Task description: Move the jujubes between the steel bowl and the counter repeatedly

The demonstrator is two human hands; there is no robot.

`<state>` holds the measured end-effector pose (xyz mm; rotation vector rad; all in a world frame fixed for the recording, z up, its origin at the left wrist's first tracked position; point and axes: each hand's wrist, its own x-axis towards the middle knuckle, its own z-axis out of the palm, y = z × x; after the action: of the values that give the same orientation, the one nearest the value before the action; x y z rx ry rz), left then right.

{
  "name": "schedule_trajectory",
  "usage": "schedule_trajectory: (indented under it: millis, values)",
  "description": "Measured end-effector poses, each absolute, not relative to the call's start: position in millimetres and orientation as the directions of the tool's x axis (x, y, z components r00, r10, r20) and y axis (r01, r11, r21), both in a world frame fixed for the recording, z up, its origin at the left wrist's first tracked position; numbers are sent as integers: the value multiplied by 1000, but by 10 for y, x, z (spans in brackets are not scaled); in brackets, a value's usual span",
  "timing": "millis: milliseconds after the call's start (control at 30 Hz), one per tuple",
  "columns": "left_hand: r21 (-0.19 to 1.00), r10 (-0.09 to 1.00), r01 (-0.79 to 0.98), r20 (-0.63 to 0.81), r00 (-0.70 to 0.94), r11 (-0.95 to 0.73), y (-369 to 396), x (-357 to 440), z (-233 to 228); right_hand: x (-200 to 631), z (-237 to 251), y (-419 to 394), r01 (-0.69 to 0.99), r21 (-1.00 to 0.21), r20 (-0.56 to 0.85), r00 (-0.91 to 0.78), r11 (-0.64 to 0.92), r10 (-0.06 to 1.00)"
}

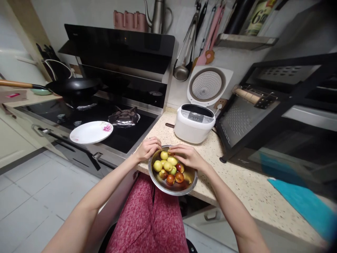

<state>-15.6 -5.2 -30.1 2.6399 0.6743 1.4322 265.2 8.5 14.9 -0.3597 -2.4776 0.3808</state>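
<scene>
A steel bowl [193,181] rests at the counter's front edge, above my lap. Inside lie several jujubes [167,166], some yellow-green, others reddish brown. My left hand [149,149] is closed at the bowl's far left rim, its fingers curled over the edge. From the right, my right hand [189,156] reaches over the rim with its fingers together. Part of a reddish jujube [171,153] shows beneath those fingertips; the fingers hide the rest of it. A small gap separates the two hands.
Behind the bowl stands a white rice cooker [195,126] with its lid raised. To the left, a floral plate [91,132] lies on the black gas stove, with a wok [73,86] on the far burner. A dark oven [263,147] and a blue cloth [300,203] are at right.
</scene>
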Motion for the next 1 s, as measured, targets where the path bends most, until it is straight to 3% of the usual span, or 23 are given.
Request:
schedule_trajectory:
  millis: [167,400,633,800,1000]
  values:
    - [271,408,336,789,459,-902,-59,-166,-301,2746,322,44,160,-457,426,-824,875,373]
    - [271,416,349,784,461,-897,-49,-171,-326,2890,510,-69,102,-623,212,-932,775,293]
    - [226,366,330,808,463,-917,-49,-163,-307,2934,464,-63,70,-698,164,-953,713,254]
    - [248,390,341,799,457,-907,-40,-172,-328,2899,466,-67,35,-714,185,-954,700,237]
    - [250,397,349,796,457,-903,-44,-167,-323,2915,456,-12,36,-687,372,-841,726,393]
